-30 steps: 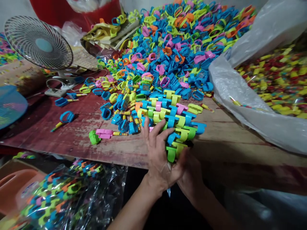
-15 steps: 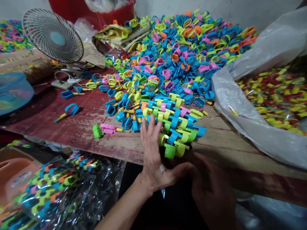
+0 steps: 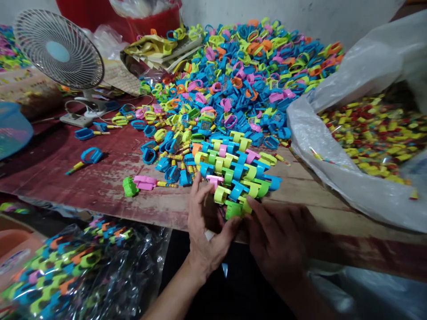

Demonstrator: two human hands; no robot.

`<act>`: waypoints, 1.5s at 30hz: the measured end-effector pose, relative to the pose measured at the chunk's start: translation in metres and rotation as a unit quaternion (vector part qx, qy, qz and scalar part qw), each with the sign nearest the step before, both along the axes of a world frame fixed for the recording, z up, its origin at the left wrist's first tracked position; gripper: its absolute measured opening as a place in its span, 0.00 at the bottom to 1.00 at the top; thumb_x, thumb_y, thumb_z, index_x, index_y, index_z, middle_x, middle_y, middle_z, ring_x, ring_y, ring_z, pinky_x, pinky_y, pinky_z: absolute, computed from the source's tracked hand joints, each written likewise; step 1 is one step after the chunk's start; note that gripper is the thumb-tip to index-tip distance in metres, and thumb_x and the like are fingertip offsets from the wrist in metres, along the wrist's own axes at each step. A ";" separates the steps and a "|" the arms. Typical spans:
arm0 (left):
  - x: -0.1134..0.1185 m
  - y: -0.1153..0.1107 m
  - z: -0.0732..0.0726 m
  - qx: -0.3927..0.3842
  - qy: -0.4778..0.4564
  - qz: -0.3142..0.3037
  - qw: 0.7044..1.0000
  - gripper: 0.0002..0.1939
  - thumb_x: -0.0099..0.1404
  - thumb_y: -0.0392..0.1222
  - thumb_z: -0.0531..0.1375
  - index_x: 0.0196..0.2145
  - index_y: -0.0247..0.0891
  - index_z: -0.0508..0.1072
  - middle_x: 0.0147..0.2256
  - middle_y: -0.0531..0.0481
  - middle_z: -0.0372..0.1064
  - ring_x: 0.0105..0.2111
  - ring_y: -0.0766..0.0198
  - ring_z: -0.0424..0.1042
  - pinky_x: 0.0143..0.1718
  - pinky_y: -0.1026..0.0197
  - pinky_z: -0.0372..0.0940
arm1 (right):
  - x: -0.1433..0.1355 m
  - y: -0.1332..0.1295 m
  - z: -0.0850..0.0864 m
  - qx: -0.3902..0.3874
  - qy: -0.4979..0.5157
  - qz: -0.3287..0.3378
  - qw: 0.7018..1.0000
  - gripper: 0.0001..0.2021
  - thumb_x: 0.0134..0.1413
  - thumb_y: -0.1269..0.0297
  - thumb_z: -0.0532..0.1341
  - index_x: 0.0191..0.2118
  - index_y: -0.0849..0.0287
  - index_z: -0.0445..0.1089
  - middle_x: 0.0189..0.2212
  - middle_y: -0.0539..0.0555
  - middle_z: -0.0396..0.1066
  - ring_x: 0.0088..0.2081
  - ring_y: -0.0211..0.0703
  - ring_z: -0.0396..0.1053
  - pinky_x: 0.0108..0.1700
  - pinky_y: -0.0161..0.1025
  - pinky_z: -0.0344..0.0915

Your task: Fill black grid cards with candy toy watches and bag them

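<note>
A block of several rows of plastic watch-shaped toys, in yellow, blue, green and pink, rests at the table's front edge. My left hand is at its left front corner, fingers apart and thumb reaching toward a green piece. My right hand touches the block's front right with its fingertips; its lower fingers are in shadow. A pink piece shows near my left fingertips. Behind the block lies a large heap of loose toys.
A fan stands at the back left. An open white sack of small yellow and red pieces is on the right. Bagged toys lie below the table at left. A green piece lies left of my hands.
My left hand has turned, with its thumb nearer the block's front. My right hand has risen to the block's front edge. A pink piece now shows near my left fingertips. The view has shifted slightly.
</note>
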State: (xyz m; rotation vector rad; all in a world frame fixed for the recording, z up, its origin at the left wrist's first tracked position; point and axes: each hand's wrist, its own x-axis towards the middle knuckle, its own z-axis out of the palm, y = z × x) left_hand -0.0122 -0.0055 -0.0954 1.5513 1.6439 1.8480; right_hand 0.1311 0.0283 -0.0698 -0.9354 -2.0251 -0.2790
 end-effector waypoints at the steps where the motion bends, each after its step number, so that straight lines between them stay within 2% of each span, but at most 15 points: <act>1: 0.000 0.001 0.001 0.004 0.022 0.005 1.000 0.31 0.64 0.54 0.61 0.60 0.40 0.61 0.65 0.35 0.49 0.66 0.46 0.50 0.63 0.41 0.55 | -0.001 -0.001 0.002 -0.004 0.000 0.002 1.000 0.11 0.62 0.68 0.60 0.49 0.58 0.71 0.31 0.53 0.69 0.34 0.44 0.65 0.45 0.47 0.59; 4: 0.000 0.003 0.003 0.000 0.080 0.017 0.997 0.31 0.66 0.54 0.59 0.62 0.40 0.61 0.65 0.36 0.50 0.66 0.46 0.50 0.63 0.40 0.53 | -0.004 -0.002 0.005 -0.007 0.004 -0.005 1.000 0.09 0.63 0.68 0.59 0.47 0.62 0.72 0.30 0.54 0.70 0.34 0.45 0.66 0.45 0.47 0.58; 7: 0.002 0.003 0.000 0.003 0.073 0.011 0.997 0.29 0.69 0.53 0.57 0.63 0.42 0.61 0.68 0.37 0.43 0.64 0.47 0.55 0.61 0.43 0.58 | -0.006 -0.003 0.006 -0.009 -0.002 -0.018 1.000 0.10 0.63 0.68 0.59 0.48 0.63 0.71 0.31 0.55 0.71 0.34 0.45 0.66 0.45 0.47 0.58; 10: 0.004 0.002 -0.004 0.015 0.060 0.004 0.998 0.27 0.69 0.50 0.57 0.63 0.44 0.61 0.68 0.38 0.42 0.64 0.46 0.55 0.60 0.44 0.60 | -0.006 -0.004 0.005 -0.018 -0.006 -0.017 1.000 0.11 0.63 0.68 0.59 0.49 0.63 0.70 0.32 0.55 0.71 0.34 0.45 0.65 0.45 0.48 0.57; 17: 0.004 0.001 -0.001 0.011 0.051 -0.016 0.999 0.24 0.69 0.45 0.57 0.62 0.45 0.64 0.69 0.40 0.40 0.64 0.48 0.56 0.63 0.43 0.56 | -0.007 -0.001 0.000 -0.030 0.021 0.028 0.999 0.12 0.62 0.71 0.59 0.51 0.63 0.67 0.34 0.55 0.68 0.35 0.44 0.65 0.43 0.46 0.61; 20: 0.005 0.001 0.000 0.011 0.055 -0.032 0.998 0.27 0.69 0.45 0.56 0.64 0.43 0.60 0.70 0.40 0.39 0.66 0.48 0.52 0.64 0.44 0.54 | -0.008 -0.001 -0.003 -0.026 0.017 0.019 0.999 0.14 0.62 0.71 0.58 0.52 0.63 0.66 0.36 0.57 0.67 0.36 0.45 0.66 0.44 0.47 0.61; 23: 0.007 0.000 -0.002 0.010 0.028 -0.032 0.999 0.31 0.69 0.48 0.57 0.66 0.42 0.55 0.69 0.39 0.42 0.67 0.48 0.48 0.65 0.44 0.52 | -0.007 -0.003 -0.005 -0.017 0.005 0.011 1.000 0.15 0.62 0.71 0.58 0.54 0.64 0.66 0.37 0.58 0.67 0.37 0.47 0.65 0.45 0.49 0.61; 27: 0.006 -0.002 -0.004 0.012 -0.017 -0.031 0.999 0.29 0.66 0.47 0.61 0.62 0.42 0.60 0.67 0.38 0.48 0.68 0.48 0.47 0.66 0.44 0.51 | -0.005 -0.006 -0.005 -0.019 -0.016 0.006 1.000 0.15 0.62 0.70 0.58 0.54 0.62 0.67 0.36 0.57 0.66 0.36 0.47 0.64 0.43 0.49 0.59; 30: 0.006 -0.004 -0.006 0.008 -0.065 -0.036 0.997 0.27 0.64 0.46 0.63 0.58 0.43 0.63 0.67 0.40 0.50 0.67 0.48 0.50 0.65 0.44 0.53 | -0.004 -0.004 -0.001 -0.015 -0.022 0.000 1.000 0.13 0.63 0.68 0.59 0.53 0.58 0.68 0.39 0.59 0.64 0.40 0.50 0.63 0.44 0.49 0.58; 33: 0.006 -0.005 -0.005 0.005 -0.099 -0.036 0.994 0.25 0.63 0.45 0.65 0.56 0.44 0.65 0.66 0.41 0.52 0.66 0.49 0.52 0.65 0.44 0.53 | -0.003 0.003 0.003 -0.003 -0.020 0.044 0.999 0.12 0.62 0.70 0.59 0.50 0.54 0.69 0.43 0.59 0.64 0.44 0.51 0.63 0.46 0.50 0.57; 36: 0.007 -0.006 -0.002 -0.007 -0.091 -0.024 0.996 0.22 0.62 0.46 0.65 0.52 0.44 0.68 0.65 0.43 0.54 0.66 0.51 0.53 0.65 0.45 0.52 | -0.004 0.012 0.004 0.010 -0.025 0.087 0.996 0.11 0.63 0.71 0.59 0.48 0.52 0.70 0.44 0.58 0.65 0.45 0.52 0.63 0.47 0.51 0.57; 40: 0.006 -0.007 0.007 -0.041 -0.067 -0.015 0.997 0.18 0.63 0.46 0.65 0.49 0.43 0.69 0.64 0.44 0.55 0.65 0.53 0.54 0.64 0.47 0.55 | -0.005 0.017 0.005 0.003 -0.016 0.105 0.994 0.11 0.62 0.74 0.59 0.48 0.56 0.70 0.46 0.59 0.68 0.48 0.53 0.64 0.49 0.52 0.58; 45: -0.001 -0.007 0.018 -0.052 0.048 -0.006 0.997 0.18 0.64 0.47 0.63 0.49 0.39 0.68 0.59 0.40 0.63 0.65 0.53 0.54 0.63 0.46 0.56 | -0.005 0.017 0.005 -0.003 -0.002 0.113 0.994 0.11 0.61 0.75 0.60 0.48 0.58 0.71 0.43 0.58 0.72 0.46 0.51 0.66 0.49 0.51 0.59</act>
